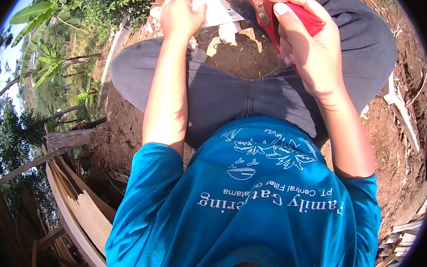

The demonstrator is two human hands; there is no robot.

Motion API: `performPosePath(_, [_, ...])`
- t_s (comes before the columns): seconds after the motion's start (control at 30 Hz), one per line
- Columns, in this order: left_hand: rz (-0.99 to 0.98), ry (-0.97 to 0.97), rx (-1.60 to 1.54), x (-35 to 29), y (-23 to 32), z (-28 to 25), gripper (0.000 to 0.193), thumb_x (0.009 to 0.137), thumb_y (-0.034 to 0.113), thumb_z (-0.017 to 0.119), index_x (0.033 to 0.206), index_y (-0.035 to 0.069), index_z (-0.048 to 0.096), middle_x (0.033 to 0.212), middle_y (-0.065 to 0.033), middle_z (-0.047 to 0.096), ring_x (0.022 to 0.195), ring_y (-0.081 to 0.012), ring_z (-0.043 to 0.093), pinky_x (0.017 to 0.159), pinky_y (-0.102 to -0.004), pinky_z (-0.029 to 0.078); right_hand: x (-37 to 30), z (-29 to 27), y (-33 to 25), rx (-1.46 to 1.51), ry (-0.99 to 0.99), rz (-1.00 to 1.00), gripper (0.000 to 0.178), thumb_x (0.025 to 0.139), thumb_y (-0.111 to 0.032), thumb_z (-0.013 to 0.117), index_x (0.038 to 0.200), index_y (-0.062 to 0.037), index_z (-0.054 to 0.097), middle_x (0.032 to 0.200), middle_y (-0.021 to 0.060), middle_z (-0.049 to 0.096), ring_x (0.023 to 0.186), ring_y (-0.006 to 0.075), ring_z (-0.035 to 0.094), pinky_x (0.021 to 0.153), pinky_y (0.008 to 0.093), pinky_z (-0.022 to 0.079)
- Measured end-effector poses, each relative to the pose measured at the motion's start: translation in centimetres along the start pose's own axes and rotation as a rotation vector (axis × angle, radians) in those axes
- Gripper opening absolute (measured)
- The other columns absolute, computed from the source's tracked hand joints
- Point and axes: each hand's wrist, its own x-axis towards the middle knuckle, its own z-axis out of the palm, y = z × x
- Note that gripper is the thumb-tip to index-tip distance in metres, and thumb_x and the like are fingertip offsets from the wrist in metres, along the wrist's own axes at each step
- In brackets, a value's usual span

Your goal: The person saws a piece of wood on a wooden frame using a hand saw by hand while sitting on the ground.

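Observation:
My right hand (pixel 309 46) is closed round the red handle (pixel 306 20) of what looks like a hand saw, with round metal rivets (pixel 261 15) at its upper left. Its blade runs off toward the top edge and is hard to make out. At the upper left, my left hand (pixel 181 16) is closed at the end of a pale, sunlit piece of wood (pixel 218 10) and seems to grip it. Glare hides the wood's detail, and its far part leaves the frame. Both hands are above my bent legs (pixel 216 84) in dark trousers.
Brown soil (pixel 242 54) with shavings lies between my legs. Split boards (pixel 89 214) lean at the lower left, near a weathered log (pixel 69 138). Wood strips (pixel 400 243) are piled at the lower right, and a pale splinter (pixel 403 113) lies on the right. Green plants (pixel 99 9) grow at the upper left.

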Motion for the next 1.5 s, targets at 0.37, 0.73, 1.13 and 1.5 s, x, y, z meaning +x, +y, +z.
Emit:
performPosePath(0.37, [0.057, 0.041, -0.058, 0.2, -0.5, 0.4, 0.029, 0.081, 0.029, 0.077, 0.097, 0.004, 0.076, 0.099, -0.0154, 0.075, 0.098, -0.0359, 0.068, 0.090, -0.0453, 0.053, -7.0, -3.7, -1.8, 0.057, 0.127, 0.100, 0.019, 0.102, -0.017, 0.067, 0.116, -0.0044, 0.067, 0.066, -0.0066, 0.056, 0.047, 0.0002, 0.041, 0.045, 0.0198, 0.029])
performPosePath(0.73, [0.034, 0.007, -0.122, 0.0, 0.5, -1.1, 0.029, 0.078, 0.026, 0.078, 0.094, 0.002, 0.075, 0.095, -0.0188, 0.073, 0.094, -0.0387, 0.068, 0.087, -0.0473, 0.052, 1.5, 1.2, 4.0, -0.075, 0.118, -0.072, 0.015, 0.098, -0.004, 0.060, 0.107, -0.0024, 0.072, 0.099, 0.0026, 0.071, 0.089, 0.0083, 0.064, 0.081, 0.0242, 0.050])
performPosePath(1.13, [0.065, 0.028, -0.093, -0.2, 0.9, -0.5, 0.032, 0.079, 0.029, 0.080, 0.098, 0.004, 0.076, 0.090, -0.0195, 0.074, 0.089, -0.0386, 0.069, 0.083, -0.0480, 0.053, -2.4, -0.6, 1.4, 0.069, 0.092, 0.058, 0.016, 0.100, -0.010, 0.063, 0.112, -0.0028, 0.071, 0.104, 0.0020, 0.070, 0.091, 0.0074, 0.062, 0.080, 0.0232, 0.049])
performPosePath(1.5, [-0.033, -0.129, -0.174, -0.2, -0.4, -1.0, 0.033, 0.079, 0.032, 0.081, 0.098, 0.006, 0.078, 0.091, -0.0185, 0.074, 0.090, -0.0366, 0.071, 0.081, -0.0463, 0.055, -2.7, 0.7, 2.9, -0.034, 0.088, 0.031, 0.015, 0.099, -0.009, 0.063, 0.112, -0.0032, 0.069, 0.089, 0.0003, 0.067, 0.077, 0.0049, 0.059, 0.069, 0.0217, 0.047])
